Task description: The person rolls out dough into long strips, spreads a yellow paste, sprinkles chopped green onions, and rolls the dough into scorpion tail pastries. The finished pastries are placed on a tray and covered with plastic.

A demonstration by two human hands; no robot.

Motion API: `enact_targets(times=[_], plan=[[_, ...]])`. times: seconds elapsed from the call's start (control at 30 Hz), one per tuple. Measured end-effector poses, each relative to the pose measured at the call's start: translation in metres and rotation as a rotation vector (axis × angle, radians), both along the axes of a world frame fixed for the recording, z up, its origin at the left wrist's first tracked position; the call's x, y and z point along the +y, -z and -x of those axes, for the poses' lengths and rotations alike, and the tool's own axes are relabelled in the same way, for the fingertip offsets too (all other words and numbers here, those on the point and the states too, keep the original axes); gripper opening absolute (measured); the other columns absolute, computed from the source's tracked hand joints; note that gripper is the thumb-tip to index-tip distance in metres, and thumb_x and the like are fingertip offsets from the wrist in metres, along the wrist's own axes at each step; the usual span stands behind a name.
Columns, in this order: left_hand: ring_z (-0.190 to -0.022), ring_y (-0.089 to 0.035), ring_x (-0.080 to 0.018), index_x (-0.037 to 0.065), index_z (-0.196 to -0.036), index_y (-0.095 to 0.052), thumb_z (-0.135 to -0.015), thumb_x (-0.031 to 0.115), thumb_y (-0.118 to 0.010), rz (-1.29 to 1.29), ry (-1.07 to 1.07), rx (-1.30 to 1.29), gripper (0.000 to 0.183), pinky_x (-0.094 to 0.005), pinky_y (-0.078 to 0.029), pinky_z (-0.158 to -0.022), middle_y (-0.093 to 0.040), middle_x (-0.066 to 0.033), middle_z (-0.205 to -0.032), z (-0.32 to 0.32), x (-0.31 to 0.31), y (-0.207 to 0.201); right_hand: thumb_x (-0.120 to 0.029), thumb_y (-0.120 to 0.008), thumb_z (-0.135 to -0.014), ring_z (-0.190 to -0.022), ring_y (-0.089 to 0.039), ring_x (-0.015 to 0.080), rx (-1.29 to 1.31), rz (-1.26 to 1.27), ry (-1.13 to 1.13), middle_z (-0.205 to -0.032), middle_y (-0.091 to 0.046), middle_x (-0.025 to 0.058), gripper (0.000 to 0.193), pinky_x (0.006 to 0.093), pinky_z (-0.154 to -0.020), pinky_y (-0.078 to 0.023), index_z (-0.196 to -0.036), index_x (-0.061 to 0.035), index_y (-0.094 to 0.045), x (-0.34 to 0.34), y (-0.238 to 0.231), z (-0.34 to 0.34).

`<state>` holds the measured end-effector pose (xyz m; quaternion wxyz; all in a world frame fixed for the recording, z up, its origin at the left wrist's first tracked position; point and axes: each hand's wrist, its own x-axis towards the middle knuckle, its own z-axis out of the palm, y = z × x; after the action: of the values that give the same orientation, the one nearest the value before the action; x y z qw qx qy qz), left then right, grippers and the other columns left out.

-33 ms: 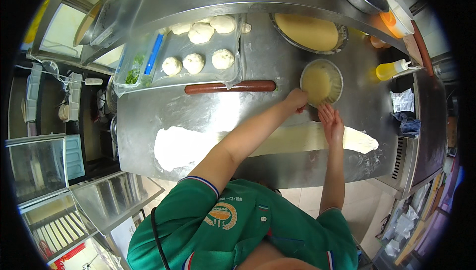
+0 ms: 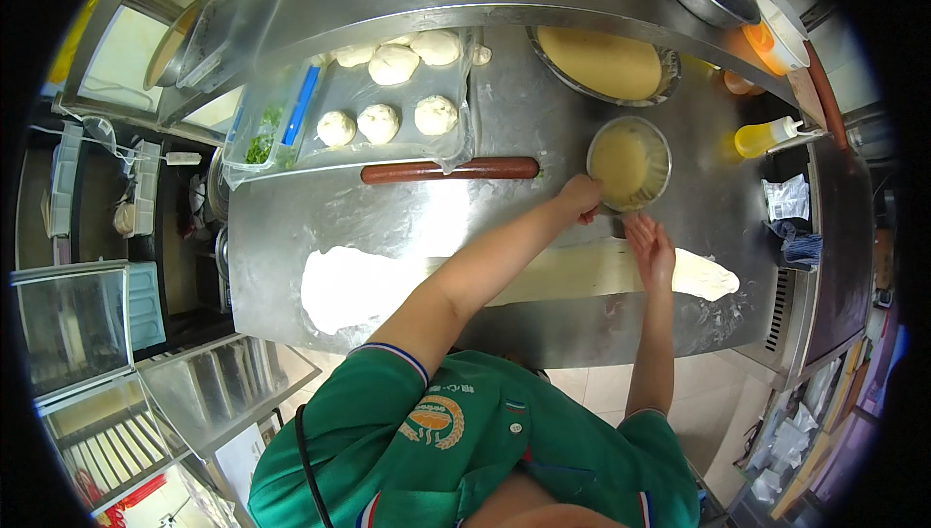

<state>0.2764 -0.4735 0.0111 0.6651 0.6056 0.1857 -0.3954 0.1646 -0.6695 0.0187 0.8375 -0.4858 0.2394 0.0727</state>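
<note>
Left fingers (image 2: 588, 209), right fingers (image 2: 641, 229) beside round bowl (image 2: 660, 165)

Left forearm (image 2: 504, 255) slants forward and rightward, left hand (image 2: 582, 196) curled. Right forearm (image 2: 655, 353) nearly straight ahead; right hand (image 2: 653, 252), fingers extended.

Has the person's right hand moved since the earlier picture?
Yes, slightly: the right hand has shifted down the picture, away from the small round bowl, which sits where it did.
</note>
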Motion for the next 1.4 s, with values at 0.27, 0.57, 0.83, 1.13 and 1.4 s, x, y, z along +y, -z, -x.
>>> enact_targets(times=[0.27, 0.57, 0.83, 1.13, 1.4], plan=[[-0.053, -0.057, -0.0228, 0.001, -0.072, -0.058, -0.095, 0.042, -0.055, -0.238, 0.25, -0.875, 0.047, -0.0375, -0.047, -0.056, -0.057, -0.0105, -0.061, 0.042, 0.082, -0.026, -0.022, -0.046, -0.1, -0.143, -0.026, 0.0409, -0.429, 1.632, -0.149, -0.153, -0.029, 0.0257, 0.057, 0.046, -0.118, -0.017, -0.146, 0.0078, -0.029, 0.026, -0.013, 0.058], [-0.059, -0.048, -0.0125, 0.0, -0.069, -0.058, -0.093, 0.037, -0.063, -0.821, -0.649, -0.924, 0.045, -0.0336, -0.045, -0.058, -0.054, -0.0066, -0.058, 0.075, 0.499, -0.053, -0.015, -0.054, -0.095, -0.14, -0.03, 0.0412, -0.468, 1.588, -0.234, -0.152, -0.032, 0.0248, 0.06, 0.0451, -0.117, -0.021, -0.146, 0.0055, -0.03, 0.117, -0.027, 0.09], [-0.081, -0.065, -0.0423, -0.005, -0.084, -0.067, -0.078, 0.077, -0.055, -1.393, 0.051, -0.692, 0.083, -0.048, -0.05, -0.076, -0.066, -0.0294, -0.084, -0.033, 0.761, -0.088, -0.017, -0.054, -0.095, -0.137, -0.037, 0.0395, -0.414, 1.619, -0.439, -0.147, -0.041, 0.022, 0.055, 0.0447, -0.116, -0.026, -0.144, 0.0021, -0.038, 0.253, -0.031, 0.12], [-0.065, -0.06, -0.0241, -0.002, -0.076, -0.066, -0.072, 0.061, -0.075, -1.088, 0.191, -0.822, 0.063, -0.0388, -0.048, -0.066, -0.065, -0.0132, -0.069, -0.127, 0.799, -0.047, -0.008, -0.06, -0.088, -0.136, -0.039, 0.0403, -0.193, 1.602, -0.341, -0.145, -0.043, 0.0224, 0.059, 0.048, -0.115, -0.027, -0.143, 0.001, -0.039, 0.32, -0.044, 0.169], [-0.053, -0.043, -0.0109, 0.005, -0.059, -0.054, -0.079, 0.038, -0.075, -0.794, -0.083, -0.846, 0.044, -0.0326, -0.037, -0.052, -0.048, -0.0009, -0.053, -0.12, 0.812, -0.046, -0.006, -0.059, -0.088, -0.136, -0.039, 0.0376, -0.338, 1.519, -0.391, -0.146, -0.042, 0.0208, 0.056, 0.0472, -0.115, -0.027, -0.14, 0.0024, -0.042, 0.369, -0.05, 0.135]])
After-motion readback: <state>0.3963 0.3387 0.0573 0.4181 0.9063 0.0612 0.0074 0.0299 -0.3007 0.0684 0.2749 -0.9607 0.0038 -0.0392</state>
